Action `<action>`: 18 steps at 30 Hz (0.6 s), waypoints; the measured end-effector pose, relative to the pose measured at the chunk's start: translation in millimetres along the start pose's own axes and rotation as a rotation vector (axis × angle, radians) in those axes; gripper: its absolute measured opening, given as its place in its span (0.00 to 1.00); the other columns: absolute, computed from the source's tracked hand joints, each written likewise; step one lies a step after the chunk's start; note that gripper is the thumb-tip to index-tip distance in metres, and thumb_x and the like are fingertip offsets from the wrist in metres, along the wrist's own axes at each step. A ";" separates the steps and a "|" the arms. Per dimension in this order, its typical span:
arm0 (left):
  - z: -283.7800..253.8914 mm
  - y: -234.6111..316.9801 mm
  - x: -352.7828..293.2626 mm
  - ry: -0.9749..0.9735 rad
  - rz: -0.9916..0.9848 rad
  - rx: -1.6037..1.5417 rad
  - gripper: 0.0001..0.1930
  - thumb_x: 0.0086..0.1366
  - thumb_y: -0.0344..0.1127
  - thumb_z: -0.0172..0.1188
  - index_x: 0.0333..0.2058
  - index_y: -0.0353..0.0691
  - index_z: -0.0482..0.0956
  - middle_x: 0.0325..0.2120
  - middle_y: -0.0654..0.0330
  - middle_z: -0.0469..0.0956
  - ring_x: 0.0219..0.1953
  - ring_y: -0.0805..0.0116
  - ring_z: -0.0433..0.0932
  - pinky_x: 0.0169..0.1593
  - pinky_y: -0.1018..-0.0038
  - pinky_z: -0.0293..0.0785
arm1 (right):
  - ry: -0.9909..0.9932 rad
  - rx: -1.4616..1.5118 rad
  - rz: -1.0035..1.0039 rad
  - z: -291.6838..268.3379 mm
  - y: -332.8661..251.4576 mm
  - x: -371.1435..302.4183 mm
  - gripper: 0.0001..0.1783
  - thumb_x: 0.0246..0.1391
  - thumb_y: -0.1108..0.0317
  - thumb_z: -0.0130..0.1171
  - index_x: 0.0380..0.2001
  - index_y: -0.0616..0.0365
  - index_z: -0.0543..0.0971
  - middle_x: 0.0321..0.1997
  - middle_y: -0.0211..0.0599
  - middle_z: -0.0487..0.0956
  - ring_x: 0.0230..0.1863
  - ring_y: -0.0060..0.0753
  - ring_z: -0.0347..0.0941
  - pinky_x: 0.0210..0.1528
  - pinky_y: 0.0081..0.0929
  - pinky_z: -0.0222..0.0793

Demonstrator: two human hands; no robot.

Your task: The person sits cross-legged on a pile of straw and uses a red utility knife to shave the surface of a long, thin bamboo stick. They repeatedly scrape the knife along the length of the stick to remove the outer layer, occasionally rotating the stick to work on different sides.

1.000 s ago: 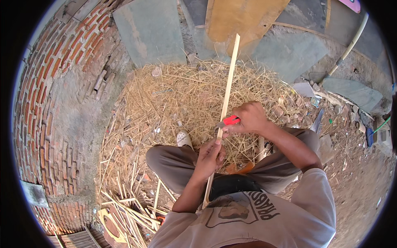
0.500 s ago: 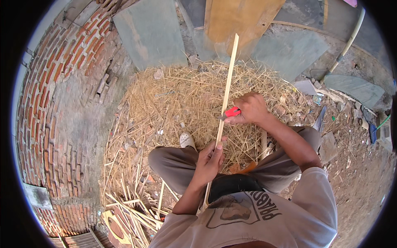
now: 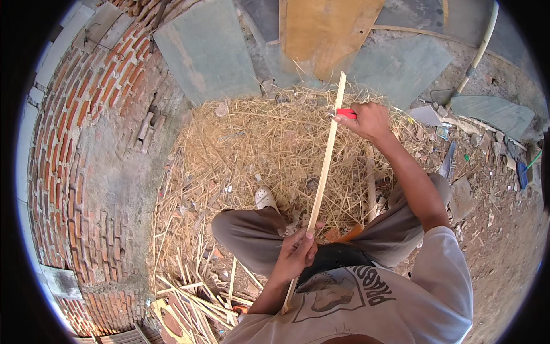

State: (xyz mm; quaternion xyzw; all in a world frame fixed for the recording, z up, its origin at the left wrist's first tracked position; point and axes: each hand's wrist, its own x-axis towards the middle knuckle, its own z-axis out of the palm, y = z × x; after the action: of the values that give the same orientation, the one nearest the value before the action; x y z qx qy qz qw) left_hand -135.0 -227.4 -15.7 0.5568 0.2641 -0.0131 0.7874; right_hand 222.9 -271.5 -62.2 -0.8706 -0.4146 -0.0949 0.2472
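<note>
A long pale strip of wood or bamboo (image 3: 326, 172) runs from my waist up and away from me, leaning slightly right. My left hand (image 3: 296, 254) is wrapped round its lower part, near my lap. Farther up, my right hand (image 3: 369, 120) grips a red-handled knife (image 3: 347, 113), whose small blade meets the strip near its far end. The strip's near end rests against my shirt. Thin curly shavings (image 3: 252, 149) cover the ground beneath it.
Many cut strips (image 3: 195, 298) lie heaped at lower left, beside a brick wall (image 3: 63, 172). Grey panels (image 3: 206, 51) and an orange-brown board (image 3: 326, 34) lean at the far side, with a pale pipe (image 3: 484, 46) at right. My legs are folded, a white clog (image 3: 264, 199) on one foot.
My right hand has slid the knife up and away along the strip toward its far end. My left hand and the strip have shifted slightly nearer to me.
</note>
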 end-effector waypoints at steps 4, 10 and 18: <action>-4.4 -8.3 -14.9 -0.039 -0.059 0.052 0.18 0.76 0.38 0.41 0.59 0.38 0.67 0.16 0.70 0.59 0.16 0.83 0.55 0.20 0.84 0.54 | -0.011 0.019 0.253 2.3 26.6 11.1 0.44 0.50 0.22 0.41 0.22 0.57 0.82 0.20 0.49 0.78 0.27 0.52 0.78 0.33 0.46 0.73; -19.8 -11.0 -56.0 -0.046 -0.023 0.074 0.19 0.75 0.38 0.42 0.59 0.35 0.67 0.16 0.69 0.61 0.16 0.83 0.57 0.19 0.83 0.56 | 0.036 0.154 0.629 3.2 99.7 29.9 0.49 0.52 0.21 0.34 0.21 0.61 0.81 0.22 0.51 0.79 0.31 0.53 0.79 0.37 0.46 0.72; -23.8 -9.0 9.5 0.155 0.095 -0.092 0.21 0.75 0.44 0.42 0.60 0.38 0.67 0.16 0.69 0.62 0.13 0.84 0.57 0.18 0.85 0.56 | -0.164 0.215 -0.371 -4.9 -74.8 -69.0 0.38 0.42 0.25 0.56 0.12 0.55 0.76 0.10 0.38 0.70 0.13 0.44 0.70 0.19 0.39 0.65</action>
State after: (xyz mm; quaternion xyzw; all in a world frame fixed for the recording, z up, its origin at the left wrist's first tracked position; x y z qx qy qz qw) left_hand -139.3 -207.2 -33.3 0.5312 0.2978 0.0798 0.7892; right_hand 121.5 -280.7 -57.2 -0.7529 -0.5941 -0.0228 0.2823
